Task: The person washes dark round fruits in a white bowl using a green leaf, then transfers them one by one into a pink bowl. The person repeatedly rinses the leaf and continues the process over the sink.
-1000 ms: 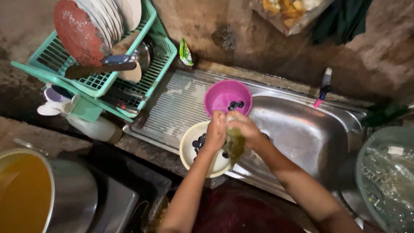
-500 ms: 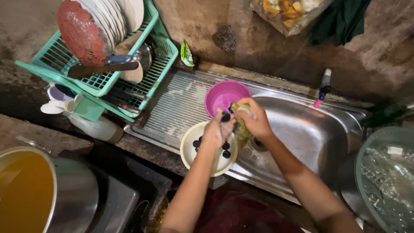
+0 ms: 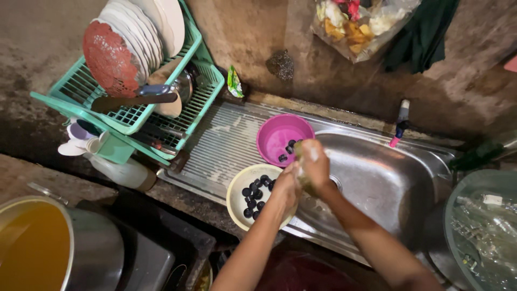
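Over a steel sink (image 3: 388,178), the right hand (image 3: 314,163) has its fingers curled tight around a greenish sponge (image 3: 305,180); the left hand (image 3: 286,186) presses against it beside a cream bowl (image 3: 237,186), finger spread unclear.

Bowl (image 3: 239,199) before basin (image 3: 274,140), both on drainboard (image 3: 221,148), sink (image 3: 388,178) right.

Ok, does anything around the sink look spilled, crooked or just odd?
Nothing looks spilled or broken. White soapy streaks lie across the ribbed draining board. The pink bowl and cream bowl of small dark round things sit level beside the basin. Both hands, left hand and right hand, meet over the sink rim.
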